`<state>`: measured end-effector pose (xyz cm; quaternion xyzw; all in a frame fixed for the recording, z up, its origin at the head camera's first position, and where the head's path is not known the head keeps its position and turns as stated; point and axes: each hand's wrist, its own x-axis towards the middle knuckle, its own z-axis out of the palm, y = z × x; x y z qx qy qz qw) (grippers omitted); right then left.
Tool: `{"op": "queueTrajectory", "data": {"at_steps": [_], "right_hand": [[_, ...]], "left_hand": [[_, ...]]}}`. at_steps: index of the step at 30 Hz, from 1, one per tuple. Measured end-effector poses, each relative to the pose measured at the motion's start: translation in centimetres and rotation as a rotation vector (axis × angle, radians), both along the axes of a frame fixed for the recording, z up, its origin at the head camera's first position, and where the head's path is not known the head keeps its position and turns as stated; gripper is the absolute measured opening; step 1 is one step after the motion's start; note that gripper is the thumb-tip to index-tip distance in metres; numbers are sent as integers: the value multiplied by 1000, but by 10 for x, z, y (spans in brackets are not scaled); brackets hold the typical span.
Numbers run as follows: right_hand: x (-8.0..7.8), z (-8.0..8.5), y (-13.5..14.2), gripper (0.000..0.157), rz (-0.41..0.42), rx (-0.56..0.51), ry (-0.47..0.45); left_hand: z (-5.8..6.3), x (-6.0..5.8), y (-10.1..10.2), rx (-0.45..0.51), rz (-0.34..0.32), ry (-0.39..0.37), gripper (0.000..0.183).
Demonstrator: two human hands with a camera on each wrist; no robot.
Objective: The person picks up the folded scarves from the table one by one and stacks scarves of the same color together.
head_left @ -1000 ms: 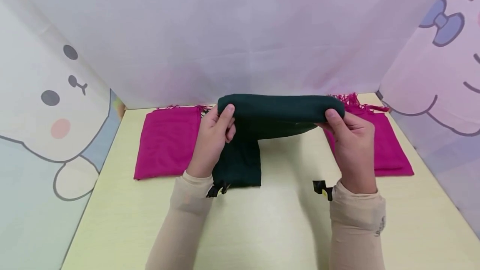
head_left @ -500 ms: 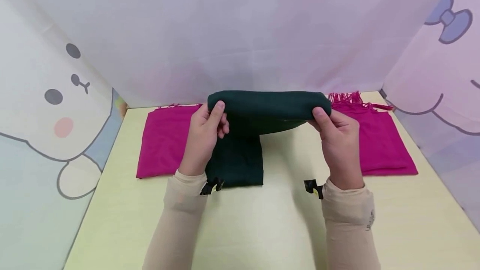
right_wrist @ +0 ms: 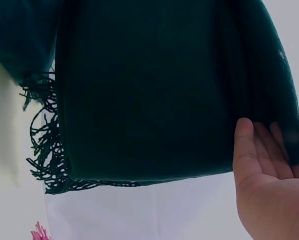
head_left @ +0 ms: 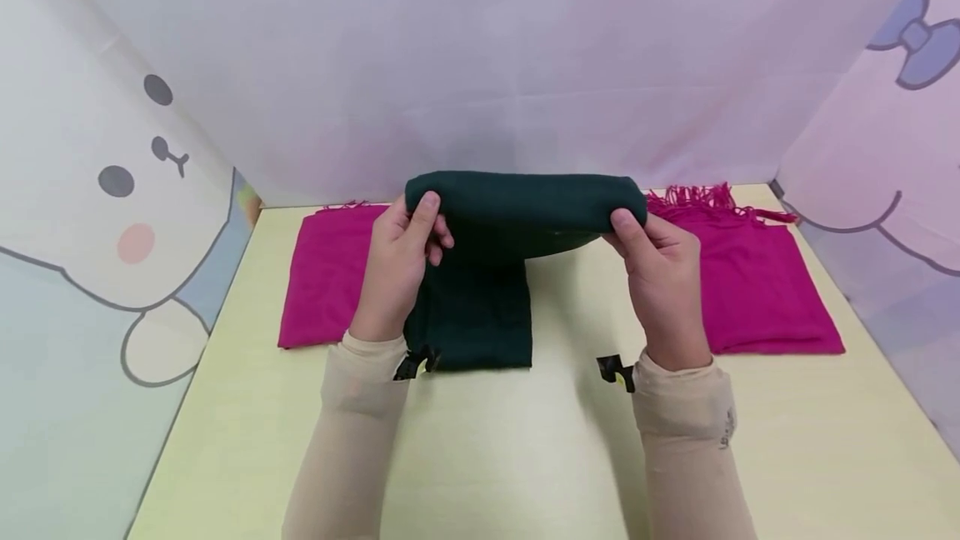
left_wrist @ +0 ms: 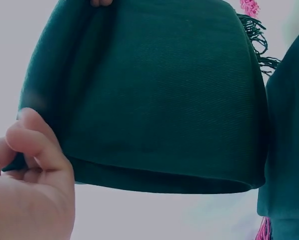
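A dark green fringed scarf (head_left: 525, 200), folded over, hangs in the air between both hands. My left hand (head_left: 393, 269) pinches its left end, thumb on the near face and fingers behind. At the opposite end my right hand (head_left: 663, 286) grips it the same way. Dark knotted tassels (right_wrist: 47, 155) dangle from its far edge in the right wrist view. Beneath it, on the table, lies a folded dark green cloth (head_left: 480, 319), its back part hidden by the held scarf.
A folded magenta scarf (head_left: 326, 273) lies at the left back of the pale yellow table (head_left: 495, 465). Another magenta scarf (head_left: 768, 290), fringe toward the back, lies at the right. A whitish fabric wall (head_left: 525, 48) stands close behind; cartoon-printed panels (head_left: 67, 190) flank both sides.
Both hands have drifted left and a little up with the held scarf, their grip unchanged. The view has shifted slightly, and the folded cloths on the table lie as before.
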<state>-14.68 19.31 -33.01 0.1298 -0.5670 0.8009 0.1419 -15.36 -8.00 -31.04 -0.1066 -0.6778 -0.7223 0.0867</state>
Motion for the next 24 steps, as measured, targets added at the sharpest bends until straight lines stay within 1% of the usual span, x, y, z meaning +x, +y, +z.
{"op": "queueTrajectory", "data": {"at_steps": [3, 7, 10, 15, 17, 20, 24], "right_hand": [[-5, -1, -3, 30, 2, 4, -9], [-11, -3, -7, 31, 2, 6, -13], [-16, -4, -10, 31, 5, -7, -13], [-25, -8, -17, 31, 4, -46, -5], [-29, -12, -19, 31, -5, -58, -3], [-32, -19, -21, 32, -29, -69, -18], [-35, -28, -24, 32, -34, -52, -47]], "left_hand": [[-8, -7, -4, -8, 21, -12, 28], [-12, -12, -7, -9, 35, -25, 30], [-10, -13, -8, 5, 25, -27, 31], [-1, -11, -9, 36, -9, -2, 30], [0, -11, -9, 46, -15, -3, 30], [-4, -12, -9, 62, -15, -25, 31], [-14, -14, -11, 84, -12, -43, 32]]}}
